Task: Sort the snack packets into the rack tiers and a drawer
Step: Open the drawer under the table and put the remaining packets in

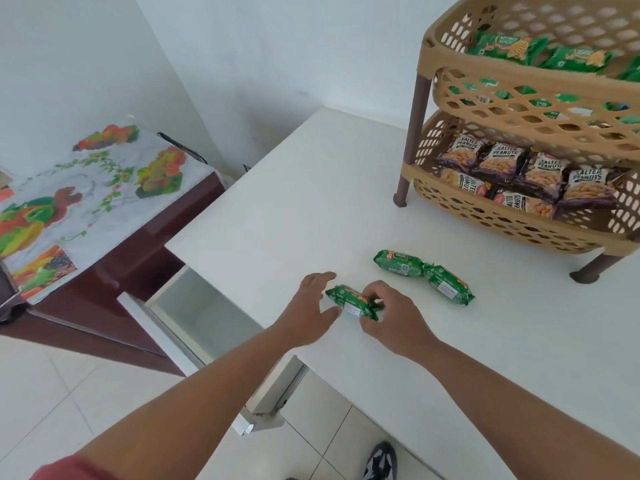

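Note:
A green snack packet (349, 301) lies on the white table (311, 188) between my hands. My right hand (391, 317) pinches its right end. My left hand (308, 311) is spread open at its left end, fingers touching or just beside it. Two more green packets (398, 263) (448, 285) lie end to end further right on the table. The tan plastic rack (526, 123) stands at the back right: green packets (540, 53) fill the upper tier, salted peanut packets (519, 174) the lower one. A white drawer (204, 317) stands pulled out under the table's left edge, empty inside.
A dark red cabinet (114, 271) covered by a fruit-print cloth (83, 188) stands to the left of the drawer. White walls meet behind. The floor is pale tile, and a shoe (381, 460) shows below the table edge.

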